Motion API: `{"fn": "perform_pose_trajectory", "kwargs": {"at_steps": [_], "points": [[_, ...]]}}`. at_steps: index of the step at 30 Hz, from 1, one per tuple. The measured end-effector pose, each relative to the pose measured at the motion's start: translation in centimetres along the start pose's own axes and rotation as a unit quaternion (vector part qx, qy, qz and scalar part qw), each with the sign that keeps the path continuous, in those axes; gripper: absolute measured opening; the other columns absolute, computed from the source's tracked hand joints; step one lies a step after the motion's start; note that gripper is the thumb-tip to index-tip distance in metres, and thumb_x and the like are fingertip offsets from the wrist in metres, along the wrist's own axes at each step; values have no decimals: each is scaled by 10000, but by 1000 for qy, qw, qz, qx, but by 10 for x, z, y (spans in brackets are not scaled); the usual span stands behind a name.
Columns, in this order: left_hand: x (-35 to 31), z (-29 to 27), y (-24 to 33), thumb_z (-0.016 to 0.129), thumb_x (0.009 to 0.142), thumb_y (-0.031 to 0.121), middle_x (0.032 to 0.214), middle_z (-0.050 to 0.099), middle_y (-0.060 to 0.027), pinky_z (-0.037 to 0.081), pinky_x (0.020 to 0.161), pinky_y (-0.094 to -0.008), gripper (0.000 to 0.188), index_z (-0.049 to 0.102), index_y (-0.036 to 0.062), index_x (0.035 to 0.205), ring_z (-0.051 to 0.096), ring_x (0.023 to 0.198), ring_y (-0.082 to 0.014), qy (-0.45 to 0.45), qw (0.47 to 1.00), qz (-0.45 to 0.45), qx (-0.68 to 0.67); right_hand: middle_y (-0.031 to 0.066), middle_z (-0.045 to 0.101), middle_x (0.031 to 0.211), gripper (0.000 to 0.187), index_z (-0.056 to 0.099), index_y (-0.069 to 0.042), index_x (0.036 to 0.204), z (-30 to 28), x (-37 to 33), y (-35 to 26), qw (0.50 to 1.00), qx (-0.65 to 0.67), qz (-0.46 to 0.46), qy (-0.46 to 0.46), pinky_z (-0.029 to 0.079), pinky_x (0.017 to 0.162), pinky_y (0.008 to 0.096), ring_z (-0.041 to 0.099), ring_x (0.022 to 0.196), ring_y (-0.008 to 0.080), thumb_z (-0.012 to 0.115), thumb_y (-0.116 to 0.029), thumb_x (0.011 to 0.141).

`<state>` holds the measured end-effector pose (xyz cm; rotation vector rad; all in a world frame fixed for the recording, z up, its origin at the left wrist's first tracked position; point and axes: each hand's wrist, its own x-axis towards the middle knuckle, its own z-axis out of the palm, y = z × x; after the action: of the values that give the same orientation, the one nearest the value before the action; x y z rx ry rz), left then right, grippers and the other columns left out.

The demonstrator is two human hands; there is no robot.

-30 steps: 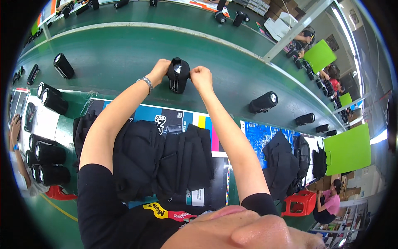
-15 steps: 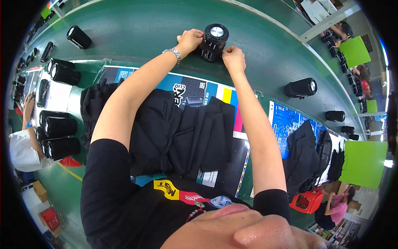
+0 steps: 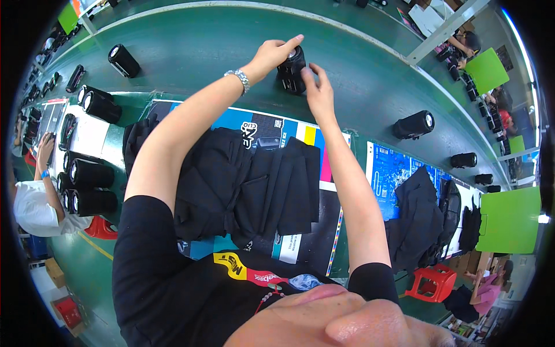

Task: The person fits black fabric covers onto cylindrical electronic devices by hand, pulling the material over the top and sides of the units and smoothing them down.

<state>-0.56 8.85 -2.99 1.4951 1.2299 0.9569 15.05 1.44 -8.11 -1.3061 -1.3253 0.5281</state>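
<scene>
A black cylindrical speaker (image 3: 291, 78) stands on end on the green bench (image 3: 214, 49). My left hand (image 3: 274, 54) grips its upper end, one finger stretched across the shiny round top and partly hiding it. Close to the speaker's right side is my right hand (image 3: 319, 92), its thumb and fingers apart and slightly blurred; whether a fingertip touches the speaker I cannot tell. Folded black cloth pieces (image 3: 245, 182) lie in a heap below my forearms, over a printed board (image 3: 269, 130).
Another speaker (image 3: 124, 61) lies at the far left and one (image 3: 414, 125) on the right. Several more line the bench. A co-worker in white (image 3: 37, 205) is at the left; a red stool (image 3: 432, 283) stands lower right beside black cloth (image 3: 416, 214).
My left hand has moved from the speaker's left side up over its top, with a finger now extended. My right hand's fingers have opened from a pinch. The view has shifted slightly.
</scene>
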Motion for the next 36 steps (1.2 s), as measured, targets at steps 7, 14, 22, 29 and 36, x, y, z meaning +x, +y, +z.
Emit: {"fn": "perform_pose_trajectory", "kwargs": {"at_steps": [7, 14, 22, 29, 36], "points": [[3, -6, -17, 519, 881, 554, 965, 631, -87, 473, 788, -395, 520, 590, 59, 1025, 602, 855, -196, 144, 938, -179, -259, 318, 431, 1310, 949, 372, 139, 1300, 3, -31, 13, 970, -241, -31, -34, 336, 1054, 436, 396, 1261, 418, 820, -414, 672], [-56, 17, 16, 359, 957, 552, 1031, 638, -95, 470, 833, -488, 494, 589, 122, 1036, 638, 893, -221, 34, 923, -237, -300, 275, 532, 1198, 823, 457, 85, 1239, -35, -41, -22, 994, -83, 7, -66, 414, 979, 411, 527, 1138, 378, 829, -374, 667], [-144, 28, 90, 216, 874, 740, 992, 652, -178, 488, 895, -404, 896, 599, -47, 1070, 615, 963, -271, -147, 829, -22, -538, 147, 641, 871, 607, 523, 66, 1138, -56, -105, -119, 998, 49, 6, 29, 498, 706, 320, 636, 771, 223, 784, -331, 759], [-184, 40, 105, 227, 858, 756, 868, 663, -194, 534, 801, -384, 937, 610, -85, 1018, 647, 850, -296, -138, 834, 35, -533, 66, 587, 715, 579, 576, 8, 1000, -84, -138, -157, 972, 208, 91, -68, 399, 429, 237, 543, 537, 99, 492, -560, 918], [-183, 67, 90, 257, 913, 598, 1004, 640, -200, 521, 830, -424, 736, 579, -34, 1110, 626, 920, -305, -121, 794, -30, -595, 64, 579, 710, 653, 568, 9, 994, -98, -134, -141, 951, 265, 118, -109, 397, 427, 232, 556, 533, 114, 407, -620, 925]]}}
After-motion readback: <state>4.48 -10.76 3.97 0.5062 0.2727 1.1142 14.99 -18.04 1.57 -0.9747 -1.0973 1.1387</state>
